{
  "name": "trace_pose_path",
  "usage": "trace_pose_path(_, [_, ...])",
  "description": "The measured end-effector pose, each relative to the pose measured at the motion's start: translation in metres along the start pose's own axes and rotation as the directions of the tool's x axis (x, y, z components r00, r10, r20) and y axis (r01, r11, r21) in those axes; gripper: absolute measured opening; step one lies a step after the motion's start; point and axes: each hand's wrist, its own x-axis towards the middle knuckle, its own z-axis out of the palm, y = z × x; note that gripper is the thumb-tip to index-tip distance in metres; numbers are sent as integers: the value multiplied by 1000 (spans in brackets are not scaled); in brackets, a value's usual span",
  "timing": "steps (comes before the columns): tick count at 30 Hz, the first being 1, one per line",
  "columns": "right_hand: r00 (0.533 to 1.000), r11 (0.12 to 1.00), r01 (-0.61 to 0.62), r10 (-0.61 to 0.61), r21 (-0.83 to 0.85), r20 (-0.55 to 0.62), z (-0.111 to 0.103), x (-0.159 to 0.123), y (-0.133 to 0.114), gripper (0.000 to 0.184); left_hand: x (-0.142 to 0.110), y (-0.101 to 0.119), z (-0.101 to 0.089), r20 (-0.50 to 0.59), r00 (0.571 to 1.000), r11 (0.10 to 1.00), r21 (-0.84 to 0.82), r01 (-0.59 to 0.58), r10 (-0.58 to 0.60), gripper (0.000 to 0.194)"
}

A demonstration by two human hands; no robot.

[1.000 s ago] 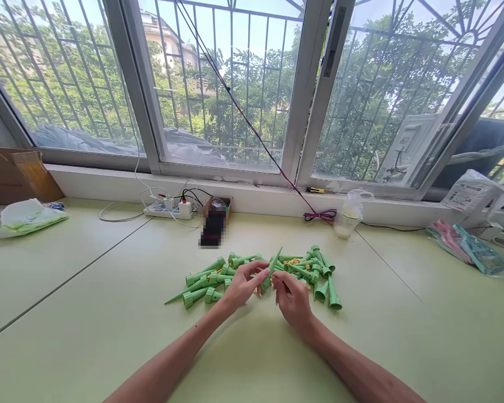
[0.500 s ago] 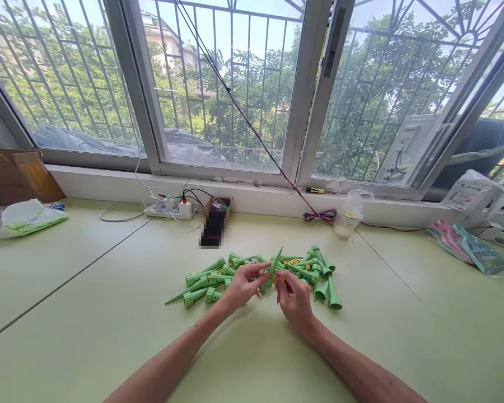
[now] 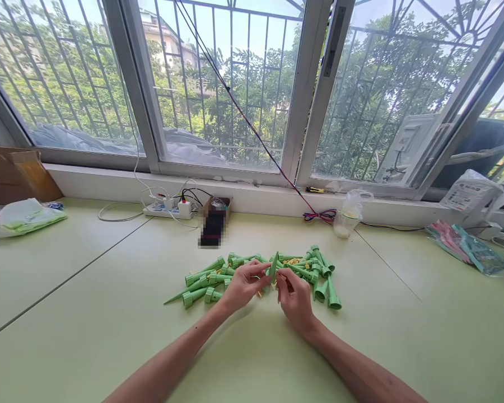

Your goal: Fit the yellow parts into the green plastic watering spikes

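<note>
My left hand [image 3: 241, 285] pinches a green cone-shaped spike [image 3: 273, 267], its tip pointing up and away. My right hand [image 3: 294, 299] is closed beside it, its fingertips at the spike's lower end, pinching something small I cannot make out. Both hands hover just in front of a heap of several like green spikes [image 3: 311, 268] mixed with small yellow pieces [image 3: 293, 261] on the pale green table [image 3: 109, 313]. More green spikes [image 3: 201, 282] lie to the left of my left hand.
A power strip with cables [image 3: 168, 210] and a small box [image 3: 215, 221] sit by the windowsill. A plastic cup in a bag [image 3: 348, 218] stands at the right. Packets [image 3: 466, 243] lie far right, a white-green bag [image 3: 23, 218] and cardboard [image 3: 12, 173] far left.
The held spike has tilted more upright and drawn slightly toward me. My right fingers have closed in on its lower end. The heap has not moved.
</note>
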Motion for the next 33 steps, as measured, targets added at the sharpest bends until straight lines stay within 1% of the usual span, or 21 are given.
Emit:
trace_pose_path(5, [1000, 1000, 7, -7, -25, -15, 0, 0, 0, 19, -1, 4, 0, 3, 1000, 999, 38, -18, 18, 36])
trace_pose_path(14, [1000, 1000, -17, 18, 25, -20, 0, 0, 0, 17, -3, 6, 1, -19, 999, 991, 129, -44, 47, 31])
trace_pose_path(20, [999, 999, -36, 36, 17, -25, -2, 1, -1, 16, -5, 14, 3, -10, 998, 985, 165, -59, 62, 30])
trace_pose_path(24, [999, 999, -39, 40, 13, -33, -2, 1, -1, 17, -6, 17, 4, -2, 997, 983, 168, -74, 75, 30])
trace_pose_path(27, [999, 999, -40, 41, 18, -34, -2, 1, -1, 17, -6, 15, 4, -2, 997, 984, 166, -71, 72, 31])
trace_pose_path(33, [998, 999, -41, 42, 9, -42, -2, 1, -1, 18, -4, 7, 3, -21, 999, 997, 69, -33, 34, 44])
